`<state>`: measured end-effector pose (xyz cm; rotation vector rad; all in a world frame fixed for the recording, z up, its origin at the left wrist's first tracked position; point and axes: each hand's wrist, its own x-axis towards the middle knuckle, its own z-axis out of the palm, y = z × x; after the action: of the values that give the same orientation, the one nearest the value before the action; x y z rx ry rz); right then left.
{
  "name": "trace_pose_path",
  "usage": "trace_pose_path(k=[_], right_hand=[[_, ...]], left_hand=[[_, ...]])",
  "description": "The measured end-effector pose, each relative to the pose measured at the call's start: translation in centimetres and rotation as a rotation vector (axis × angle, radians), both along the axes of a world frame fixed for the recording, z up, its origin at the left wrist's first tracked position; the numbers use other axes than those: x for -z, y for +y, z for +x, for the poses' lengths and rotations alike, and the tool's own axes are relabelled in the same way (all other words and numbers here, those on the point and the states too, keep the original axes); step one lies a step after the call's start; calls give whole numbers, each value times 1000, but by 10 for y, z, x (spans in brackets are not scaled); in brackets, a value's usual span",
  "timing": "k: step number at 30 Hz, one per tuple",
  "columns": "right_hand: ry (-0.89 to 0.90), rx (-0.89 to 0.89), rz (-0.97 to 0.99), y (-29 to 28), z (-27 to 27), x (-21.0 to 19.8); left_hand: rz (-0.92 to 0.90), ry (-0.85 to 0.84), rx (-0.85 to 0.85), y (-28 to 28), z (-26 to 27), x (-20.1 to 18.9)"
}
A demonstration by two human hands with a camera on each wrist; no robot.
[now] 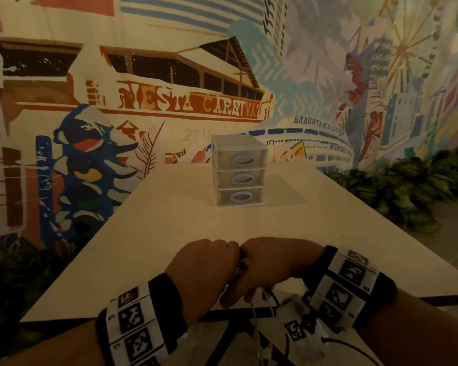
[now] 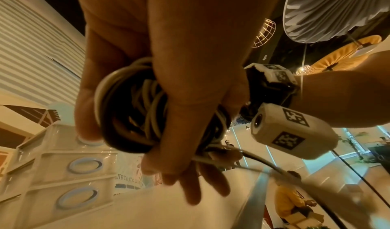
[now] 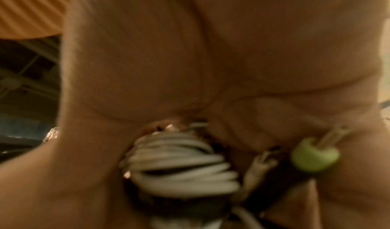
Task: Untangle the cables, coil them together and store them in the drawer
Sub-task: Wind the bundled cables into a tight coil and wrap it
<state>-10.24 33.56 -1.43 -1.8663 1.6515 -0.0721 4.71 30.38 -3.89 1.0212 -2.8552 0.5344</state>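
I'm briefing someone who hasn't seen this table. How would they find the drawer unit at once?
Start from the pale table before the painted mural wall. At its far end, past both hands, stands a small translucent drawer unit. It has three stacked drawers, all shut, each with an oval ring handle, and it is the only thing standing out there.

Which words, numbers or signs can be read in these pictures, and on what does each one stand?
"ARANETA COLISEUM": mural, on a painted white building.
"FIESTA CARNIVAL", partly guessed from ornate letters: mural, on the orange band.
"2710", faint: wall above the drawers.
"3": left wristband.
"NBTA COLIS", cut off: mural in the left wrist view.
Square coded markers on both wristbands carry no words.
Small print on the right wristband: too small to read.
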Motion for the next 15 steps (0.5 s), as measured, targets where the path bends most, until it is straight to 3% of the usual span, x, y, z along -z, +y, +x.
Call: trace_pose_path(k=[4,10,15], right_hand=[[56,5,-131,0,5,3],[69,-81,-323,12,1,2],[-204,91,-354,10,-24,0]], left_hand=[[45,15,39,2,-4,-15],[19,216,163,-5,2,-12],[160,467,187,-14,26,-25]])
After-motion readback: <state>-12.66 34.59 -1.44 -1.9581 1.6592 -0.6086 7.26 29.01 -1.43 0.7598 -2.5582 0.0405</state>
